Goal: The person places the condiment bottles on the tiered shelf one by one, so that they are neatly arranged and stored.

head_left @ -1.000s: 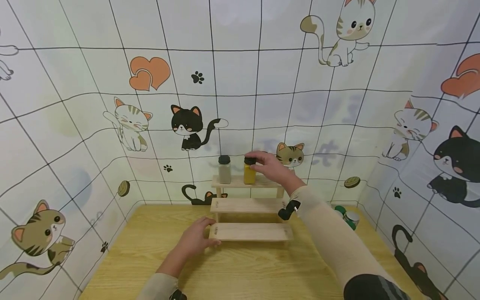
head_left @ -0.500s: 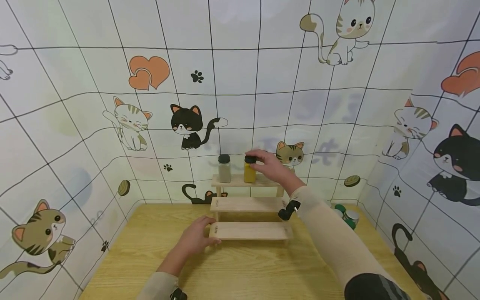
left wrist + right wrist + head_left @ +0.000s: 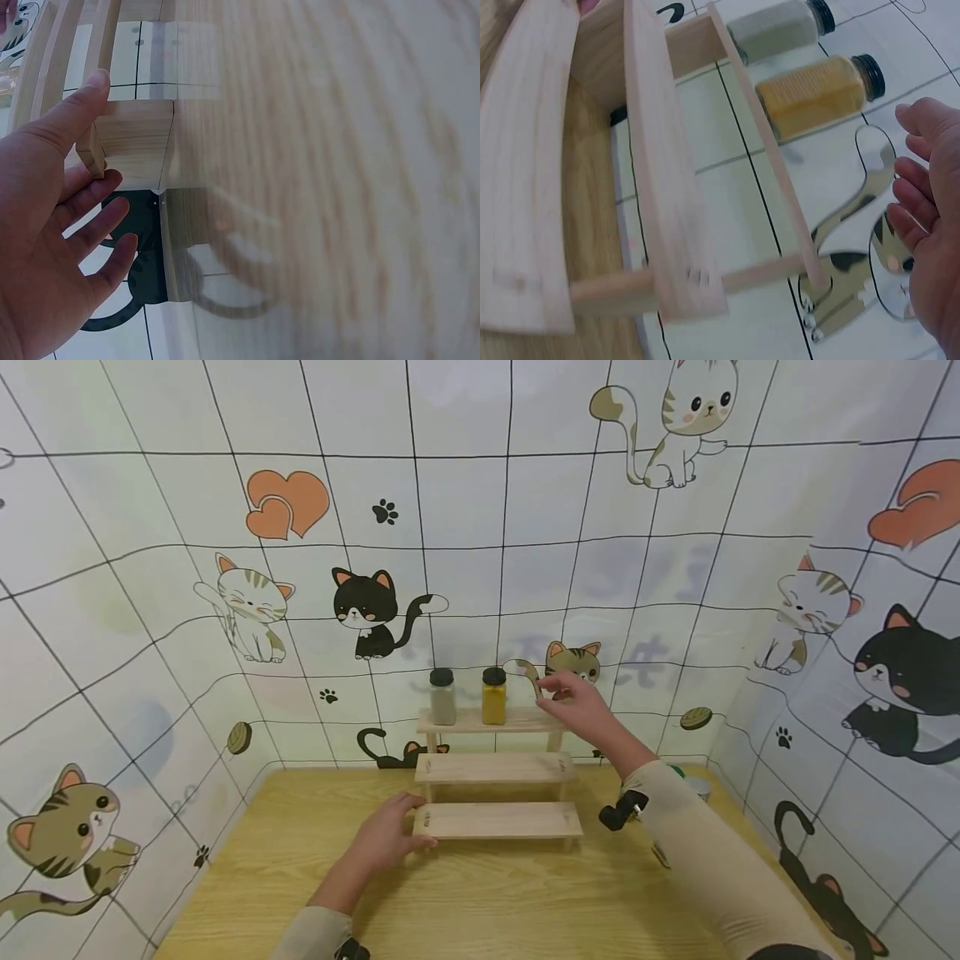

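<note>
The yellow-filled spice jar (image 3: 493, 697) stands upright near the middle of the top tier of a three-tier wooden rack (image 3: 497, 821), with a pale-filled spice jar (image 3: 442, 702) to its left, a gap between them. Right of the yellow jar, the right hand (image 3: 581, 706) is apart from it, fingers loosely bent and holding nothing. The left hand (image 3: 386, 835) pinches the left end of the lowest tier, thumb above and a fingertip below. The right sleeve (image 3: 697, 852) crosses in front of some green and whitish containers (image 3: 699, 787) at the table's back right, hiding most of them; a small item (image 3: 660, 855) beside the sleeve is too covered to identify. Both jars are clear and straight-sided, with black ribbed screw lids. The rack is pale, bare wood with fine grain, its flat narrow boards rising like stairs on slim supports. Under it, the yellowish table (image 3: 480, 902) has a wood-grain surface with a slight sheen. Behind hangs a white wall covering (image 3: 465, 502), its dark grid lines wavy, printed with cartoon cats, paws and orange hearts.
</note>
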`<action>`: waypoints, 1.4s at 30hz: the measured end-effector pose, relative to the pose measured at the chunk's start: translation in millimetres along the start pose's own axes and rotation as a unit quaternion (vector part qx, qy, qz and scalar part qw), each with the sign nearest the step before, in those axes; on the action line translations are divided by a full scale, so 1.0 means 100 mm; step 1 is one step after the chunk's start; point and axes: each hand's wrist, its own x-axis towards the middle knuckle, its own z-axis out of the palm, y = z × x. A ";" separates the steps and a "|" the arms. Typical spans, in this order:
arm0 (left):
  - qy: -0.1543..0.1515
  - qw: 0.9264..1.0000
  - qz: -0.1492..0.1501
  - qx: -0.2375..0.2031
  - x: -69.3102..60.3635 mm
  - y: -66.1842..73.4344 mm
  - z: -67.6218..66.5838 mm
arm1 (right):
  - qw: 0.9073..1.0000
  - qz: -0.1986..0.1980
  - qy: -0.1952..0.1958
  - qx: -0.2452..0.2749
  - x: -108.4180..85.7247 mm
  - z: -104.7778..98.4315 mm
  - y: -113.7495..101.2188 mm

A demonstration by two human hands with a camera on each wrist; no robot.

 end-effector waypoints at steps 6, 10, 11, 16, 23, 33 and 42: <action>-0.003 1.000 -0.005 -0.001 -0.01 -0.02 -0.01 | 1.000 0.009 -0.002 -0.026 -0.39 -0.26 0.14; -0.001 1.000 -0.008 -0.004 -0.02 -0.01 -0.03 | 0.998 0.013 0.002 -0.056 -0.61 -0.40 0.23; 0.000 1.000 -0.009 -0.004 -0.02 -0.01 -0.03 | 0.998 0.017 0.004 -0.061 -0.66 -0.43 0.25; 0.000 1.000 -0.013 -0.002 -0.03 0.00 -0.05 | 0.996 0.039 0.010 -0.086 -0.87 -0.52 0.32; -0.008 1.000 -0.018 -0.011 -0.05 0.03 -0.06 | 0.987 0.047 0.005 -0.153 -1.10 -0.60 0.41; -0.005 1.000 -0.012 -0.009 -0.04 0.02 -0.05 | 0.971 0.078 -0.074 -0.216 -1.25 -0.63 0.55; -0.007 1.000 -0.013 -0.008 -0.04 0.05 -0.04 | 0.952 0.094 -0.149 -0.249 -1.28 -0.64 0.61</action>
